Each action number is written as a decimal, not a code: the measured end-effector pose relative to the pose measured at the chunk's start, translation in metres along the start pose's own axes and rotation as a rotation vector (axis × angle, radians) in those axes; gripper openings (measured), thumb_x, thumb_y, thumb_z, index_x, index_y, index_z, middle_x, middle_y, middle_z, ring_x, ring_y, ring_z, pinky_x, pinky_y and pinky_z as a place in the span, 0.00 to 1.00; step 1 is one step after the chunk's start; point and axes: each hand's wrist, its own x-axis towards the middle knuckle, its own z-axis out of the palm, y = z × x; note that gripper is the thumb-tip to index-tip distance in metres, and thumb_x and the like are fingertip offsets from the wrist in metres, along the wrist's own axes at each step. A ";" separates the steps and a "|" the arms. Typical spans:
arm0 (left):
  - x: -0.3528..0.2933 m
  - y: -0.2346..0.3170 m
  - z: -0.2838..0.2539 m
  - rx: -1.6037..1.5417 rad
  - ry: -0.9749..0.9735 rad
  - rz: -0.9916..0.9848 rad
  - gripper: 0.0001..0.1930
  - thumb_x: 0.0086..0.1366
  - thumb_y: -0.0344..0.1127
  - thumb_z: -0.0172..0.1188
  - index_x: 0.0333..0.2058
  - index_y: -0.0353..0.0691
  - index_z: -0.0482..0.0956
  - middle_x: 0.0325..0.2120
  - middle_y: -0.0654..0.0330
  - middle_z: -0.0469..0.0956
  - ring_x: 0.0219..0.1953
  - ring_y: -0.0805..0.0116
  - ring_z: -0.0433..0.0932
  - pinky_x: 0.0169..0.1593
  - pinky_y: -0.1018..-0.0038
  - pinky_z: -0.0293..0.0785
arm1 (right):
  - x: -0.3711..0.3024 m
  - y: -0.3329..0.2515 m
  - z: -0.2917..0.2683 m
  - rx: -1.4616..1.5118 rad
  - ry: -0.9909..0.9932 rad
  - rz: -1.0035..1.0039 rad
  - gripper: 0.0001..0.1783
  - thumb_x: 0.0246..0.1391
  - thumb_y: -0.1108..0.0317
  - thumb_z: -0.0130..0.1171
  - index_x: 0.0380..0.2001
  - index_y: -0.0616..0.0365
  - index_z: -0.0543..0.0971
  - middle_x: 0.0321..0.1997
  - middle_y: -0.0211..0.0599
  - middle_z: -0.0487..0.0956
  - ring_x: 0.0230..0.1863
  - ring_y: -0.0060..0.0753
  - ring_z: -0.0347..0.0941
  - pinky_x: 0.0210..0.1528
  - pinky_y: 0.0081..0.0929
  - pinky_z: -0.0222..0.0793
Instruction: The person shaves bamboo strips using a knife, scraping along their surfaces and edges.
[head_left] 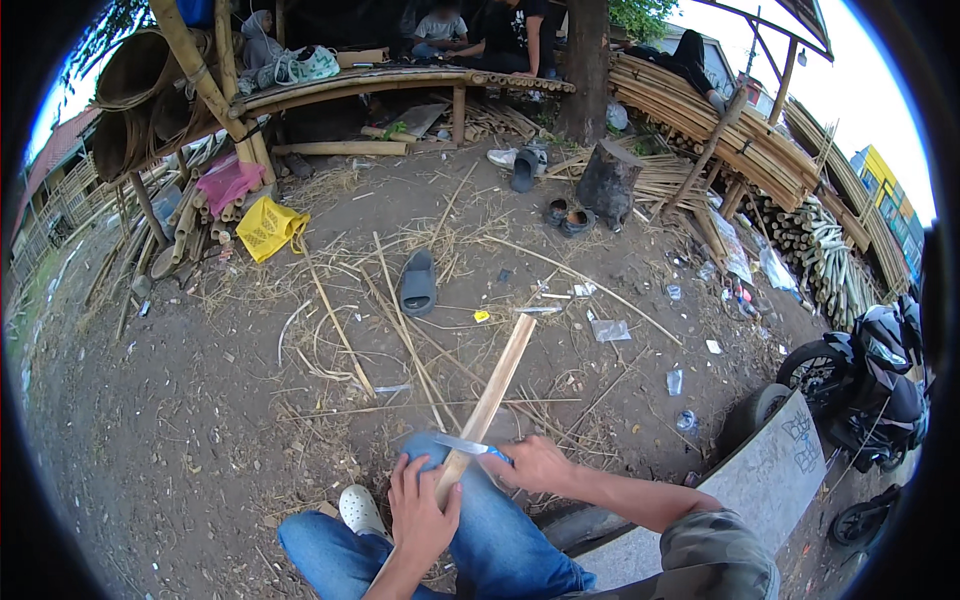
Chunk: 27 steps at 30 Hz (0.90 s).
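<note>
A long, pale bamboo slat (506, 368) slants away from my lap, its far end over the littered ground. Around its near end, on my jeans-clad knee, my left hand (420, 508) is closed with the fingers on one side and the thumb on the other. My right hand (537, 465) grips the blue handle of a knife (458, 444). The knife's blade lies across the slat just beyond my left hand and points left. My fingers hide most of the handle.
Bamboo strips and shavings litter the dirt, with a dark slide sandal (418, 283) among them. A grey board (745, 490) and a motorcycle (870, 365) stand right. Beyond are a tree stump (608, 180), a yellow bag (270, 228), and people on a bamboo platform (350, 88).
</note>
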 end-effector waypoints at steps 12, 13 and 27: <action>-0.003 0.000 -0.001 -0.023 0.011 0.000 0.17 0.60 0.40 0.62 0.45 0.39 0.73 0.55 0.54 0.65 0.64 0.44 0.58 0.57 0.49 0.62 | 0.000 0.020 0.008 -0.101 -0.102 0.075 0.33 0.62 0.41 0.46 0.22 0.61 0.80 0.15 0.56 0.75 0.24 0.64 0.76 0.32 0.51 0.74; -0.001 0.000 -0.003 -0.017 0.005 -0.004 0.17 0.60 0.40 0.62 0.45 0.39 0.73 0.55 0.54 0.65 0.64 0.44 0.58 0.57 0.49 0.62 | 0.015 0.032 -0.001 -0.068 -0.176 0.269 0.33 0.62 0.38 0.43 0.29 0.56 0.83 0.22 0.60 0.78 0.30 0.63 0.78 0.36 0.54 0.74; 0.001 0.003 -0.001 -0.003 0.000 -0.008 0.17 0.60 0.41 0.62 0.44 0.38 0.74 0.55 0.53 0.65 0.64 0.44 0.58 0.57 0.49 0.62 | 0.053 0.056 -0.025 -0.089 0.094 0.352 0.34 0.63 0.40 0.43 0.21 0.59 0.81 0.16 0.57 0.75 0.23 0.63 0.76 0.30 0.52 0.74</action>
